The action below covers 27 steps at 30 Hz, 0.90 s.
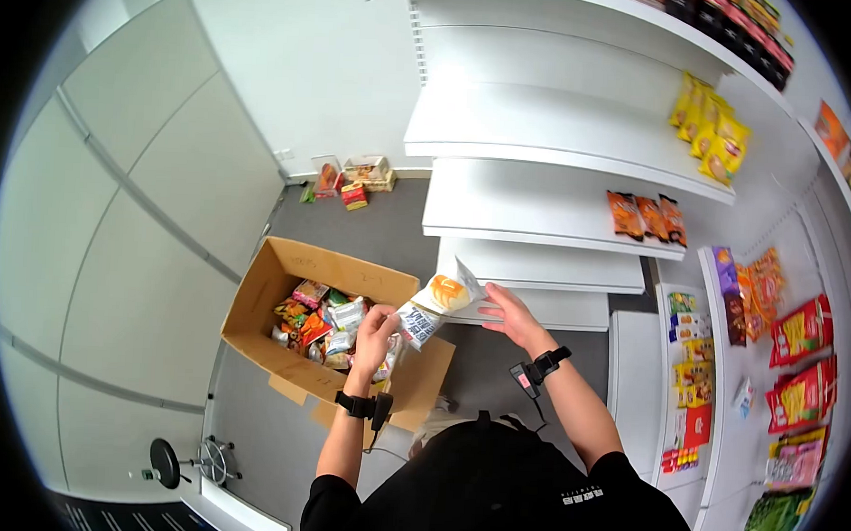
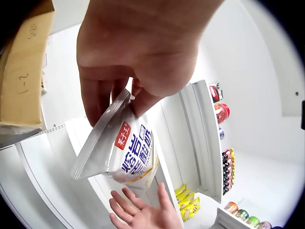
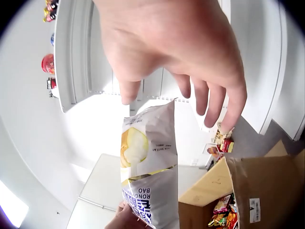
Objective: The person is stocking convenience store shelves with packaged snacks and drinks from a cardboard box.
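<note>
A white snack bag (image 1: 431, 306) with a picture of a yellowish bun and blue lettering is up in front of the body. My left hand (image 1: 375, 339) pinches it by one sealed edge, which shows in the left wrist view, where the bag (image 2: 128, 152) hangs below the fingers. At the bag's other end is my right hand (image 1: 512, 321), fingers spread. In the right wrist view this right hand (image 3: 176, 52) reaches over the bag's top, with the thumb apart from the fingers. Beneath the left hand stands a cardboard box (image 1: 373, 280) full of mixed snack packets (image 1: 316, 327).
White shelves (image 1: 514, 205) rise ahead, with orange bags (image 1: 648, 218) and yellow bags (image 1: 711, 131) at their right ends. More stocked shelves (image 1: 696, 486) line the right. Several packs (image 1: 354, 196) lie on the floor by the wall. A stool (image 1: 216, 460) stands at lower left.
</note>
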### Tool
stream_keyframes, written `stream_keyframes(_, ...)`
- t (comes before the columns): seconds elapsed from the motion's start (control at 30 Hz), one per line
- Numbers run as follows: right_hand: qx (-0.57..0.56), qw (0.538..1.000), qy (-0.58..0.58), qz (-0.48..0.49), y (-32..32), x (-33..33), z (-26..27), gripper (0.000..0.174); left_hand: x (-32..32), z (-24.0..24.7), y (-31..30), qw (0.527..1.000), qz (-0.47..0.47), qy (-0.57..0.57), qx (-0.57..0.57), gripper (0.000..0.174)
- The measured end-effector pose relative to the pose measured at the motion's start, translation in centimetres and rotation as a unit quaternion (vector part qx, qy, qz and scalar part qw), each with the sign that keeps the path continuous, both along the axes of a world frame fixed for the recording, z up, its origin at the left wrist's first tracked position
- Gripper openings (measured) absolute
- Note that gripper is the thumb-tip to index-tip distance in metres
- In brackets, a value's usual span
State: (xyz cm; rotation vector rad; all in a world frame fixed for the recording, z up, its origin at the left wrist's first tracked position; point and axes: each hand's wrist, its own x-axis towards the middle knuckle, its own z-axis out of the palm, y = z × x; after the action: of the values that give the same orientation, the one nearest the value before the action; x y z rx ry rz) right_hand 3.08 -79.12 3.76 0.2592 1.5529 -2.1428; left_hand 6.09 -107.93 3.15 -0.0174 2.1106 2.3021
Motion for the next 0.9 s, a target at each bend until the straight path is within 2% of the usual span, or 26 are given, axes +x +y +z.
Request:
stream_keyframes(0.1,-0.047,0.998,0.037,0.026,4.8,2.9,1.7,0.065,0.7,2.5,3.8,0.995,-0.088,0.005,-0.048,0.01)
stream_keyframes(0.13,-0.05,0.998,0.042,0.021,6.4,3.8,2.0,0.058,0.9,3.0,5.2,0.99,-0.115,-0.003,-0.078,0.01)
stream_keyframes(0.23,0.032,0.996,0.056,0.054,10.5,6.7,2.9,0.053,1.9,4.4,9.9,0.983,-0.174,0.025,-0.052,0.01)
stream_keyframes(0.37,0.059,0.997,0.059,0.004,13.4,10.3,4.5,0.052,1.7,4.0,15.1,0.976,-0.213,0.025,-0.034,0.012)
stream_keyframes(0.4,0.056,0.996,0.061,-0.023,14.1,10.8,4.3,0.052,1.5,3.9,15.8,0.973,-0.224,0.024,-0.054,0.021)
stream_keyframes(0.5,0.035,0.993,0.057,-0.093,15.4,12.3,3.4,0.053,2.1,5.2,19.1,0.976,-0.213,0.029,0.025,0.035)
stream_keyframes(0.53,0.021,0.992,0.053,-0.114,15.8,12.7,3.1,0.053,2.0,5.2,19.7,0.971,-0.238,0.026,0.021,0.048)
stream_keyframes(0.63,-0.025,0.98,0.041,-0.192,16.6,14.0,1.8,0.051,2.7,4.9,22.0,0.965,-0.258,-0.027,-0.02,0.054)
stream_keyframes(0.67,-0.039,0.974,0.036,-0.222,16.9,14.4,1.3,0.051,2.9,4.4,22.7,0.958,-0.274,-0.082,-0.02,0.052)
stream_keyframes(0.77,-0.068,0.955,0.031,-0.286,18.2,15.5,0.3,0.049,2.7,3.6,25.1,0.922,-0.363,-0.128,-0.046,0.044)
stream_keyframes(0.8,-0.073,0.952,0.031,-0.297,18.7,16.0,0.3,0.048,2.8,3.7,26.1,0.923,-0.366,-0.112,-0.033,0.038)
stream_keyframes(0.9,-0.088,0.943,0.036,-0.319,20.5,17.7,0.6,0.047,2.2,3.3,29.0,0.916,-0.388,-0.098,-0.014,0.036)
